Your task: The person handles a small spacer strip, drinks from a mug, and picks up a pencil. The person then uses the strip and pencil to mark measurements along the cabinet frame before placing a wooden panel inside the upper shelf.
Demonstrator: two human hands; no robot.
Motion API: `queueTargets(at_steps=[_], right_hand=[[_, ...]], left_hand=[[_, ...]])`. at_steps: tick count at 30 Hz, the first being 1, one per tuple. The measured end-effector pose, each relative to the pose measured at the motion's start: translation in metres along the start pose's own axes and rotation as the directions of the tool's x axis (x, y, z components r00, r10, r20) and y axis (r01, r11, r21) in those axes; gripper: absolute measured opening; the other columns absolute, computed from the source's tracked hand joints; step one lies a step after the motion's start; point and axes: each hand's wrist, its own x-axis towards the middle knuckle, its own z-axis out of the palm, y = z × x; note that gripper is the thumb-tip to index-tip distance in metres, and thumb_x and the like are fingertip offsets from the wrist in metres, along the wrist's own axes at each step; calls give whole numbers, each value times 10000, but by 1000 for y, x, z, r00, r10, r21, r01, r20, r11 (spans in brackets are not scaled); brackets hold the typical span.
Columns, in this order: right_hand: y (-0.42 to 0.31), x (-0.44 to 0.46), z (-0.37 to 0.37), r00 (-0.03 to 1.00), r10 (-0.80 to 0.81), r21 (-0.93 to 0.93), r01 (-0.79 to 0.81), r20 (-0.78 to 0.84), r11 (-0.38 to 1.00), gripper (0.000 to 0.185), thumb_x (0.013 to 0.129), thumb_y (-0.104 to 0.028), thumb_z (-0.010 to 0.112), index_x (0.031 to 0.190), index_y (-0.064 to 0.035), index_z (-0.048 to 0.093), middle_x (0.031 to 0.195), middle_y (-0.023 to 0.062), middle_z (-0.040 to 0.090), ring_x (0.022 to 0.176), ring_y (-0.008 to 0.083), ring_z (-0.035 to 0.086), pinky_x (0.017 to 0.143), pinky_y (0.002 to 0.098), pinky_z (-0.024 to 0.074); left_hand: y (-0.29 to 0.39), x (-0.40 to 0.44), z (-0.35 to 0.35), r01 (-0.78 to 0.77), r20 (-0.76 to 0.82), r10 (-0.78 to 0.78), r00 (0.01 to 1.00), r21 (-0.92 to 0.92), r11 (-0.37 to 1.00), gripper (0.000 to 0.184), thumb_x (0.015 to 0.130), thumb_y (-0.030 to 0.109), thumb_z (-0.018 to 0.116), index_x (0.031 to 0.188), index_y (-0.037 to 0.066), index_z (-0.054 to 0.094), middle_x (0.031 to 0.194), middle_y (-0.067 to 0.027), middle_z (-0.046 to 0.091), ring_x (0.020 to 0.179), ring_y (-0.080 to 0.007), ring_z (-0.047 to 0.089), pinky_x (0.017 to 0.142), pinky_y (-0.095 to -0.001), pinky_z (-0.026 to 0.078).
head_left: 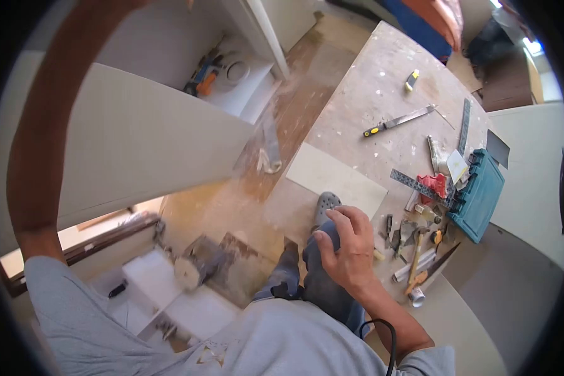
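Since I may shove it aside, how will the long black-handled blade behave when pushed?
The blade looks straight and metallic, so it's probably stiff. Lying flat on the table, it will likely slide or swivel rather than roll. Its thicker handle should offer the better grip.

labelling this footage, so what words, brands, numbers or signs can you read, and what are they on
None can be read with certainty.
Grey shirt: a chest emblem, no legible letters.
Black-handled tool: a yellow patch on the handle, too small to read.
White card: any print is too blurred.
Red item: too blurred.
Teal case: no readable label.
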Motion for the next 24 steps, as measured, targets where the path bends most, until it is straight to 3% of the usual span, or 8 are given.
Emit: queueTargets(at_steps=[2, 4, 5, 7, 10, 16, 19, 24], right_hand=[[-2, 5, -12, 973, 164, 73, -178, 163, 981, 376, 850, -196, 749, 1169, -22, 651, 1159, 167, 604, 1092, 375, 572, 954, 476, 444], [-8, 9, -13, 951, 215, 44, -230, 221, 972, 366, 859, -194, 737, 1173, -27, 650, 1165, 171, 605, 1096, 376, 573, 959, 475, 444], [-8, 14, -13, 937, 241, 13, -252, 254, 968, 356, 869, -192, 725, 1177, -31, 648, 1171, 174, 607, 1101, 377, 573, 964, 475, 444], [-10, 20, -15, 944, 192, 8, -202, 269, 979, 319, 892, -187, 696, 1167, -34, 644, 1147, 169, 609, 1088, 376, 574, 945, 477, 450], [-16, 13, -13, 899, 273, -73, -264, 343, 962, 296, 907, -176, 677, 1168, -44, 638, 1111, 162, 612, 1060, 372, 579, 916, 481, 454], [3, -11, 1, 908, 256, -41, -257, 331, 965, 328, 931, -216, 570, 1160, 13, 623, 1014, 272, 624, 981, 489, 576, 876, 543, 462], [-8, 21, -23, 668, 543, 317, -732, 509, 603, 472, 1045, -393, 457, 1219, 17, 614, 1140, 217, 671, 1049, 318, 652, 915, 461, 504], [-163, 126, -101, 659, 303, 711, -696, 688, -103, 436, 1073, -463, 431, 1177, -63, 571, 906, 64, 641, 793, 159, 606, 723, 322, 487]], left_hand=[[0, 30, -53, -107, 327, 244, 913, -385, 917, 371, 967, 382, 708, 1151, 69, 636, 1019, -64, 643, 957, -176, 567, 871, -352, 455], [-32, 0, -78, -192, 220, 143, 965, 217, 957, 202, 1024, 225, 608, 1112, 45, 634, 837, -9, 591, 763, -102, 524, 704, -277, 441], [-11, -31, -48, 347, 58, -343, 938, -216, 913, 181, 1041, 200, 571, 1140, 63, 636, 908, 4, 602, 823, -96, 545, 773, -275, 452], [-17, -99, -16, 474, 157, -506, 848, -652, 592, 166, 995, 146, 634, 1144, 72, 629, 1012, 36, 586, 900, -66, 553, 803, -251, 465], [-12, -178, 43, 782, 431, -686, 587, -520, 342, 120, 955, 20, 643, 1034, 111, 645, 886, 46, 587, 824, -42, 550, 737, -205, 467], [33, -226, 129, 810, 418, -737, 532, -505, 298, 121, 1002, 179, 647, 995, 58, 638, 879, 56, 578, 842, -45, 513, 741, -262, 475], [49, -197, 93, 657, 284, -652, 703, -609, 444, 146, 992, 157, 660, 1004, 20, 614, 872, 12, 592, 852, -66, 519, 766, -263, 459], [93, -153, -2, 641, 157, -668, 728, -504, 579, 154, 991, 149, 661, 1031, 11, 605, 928, -6, 598, 912, -71, 537, 813, -258, 461]])
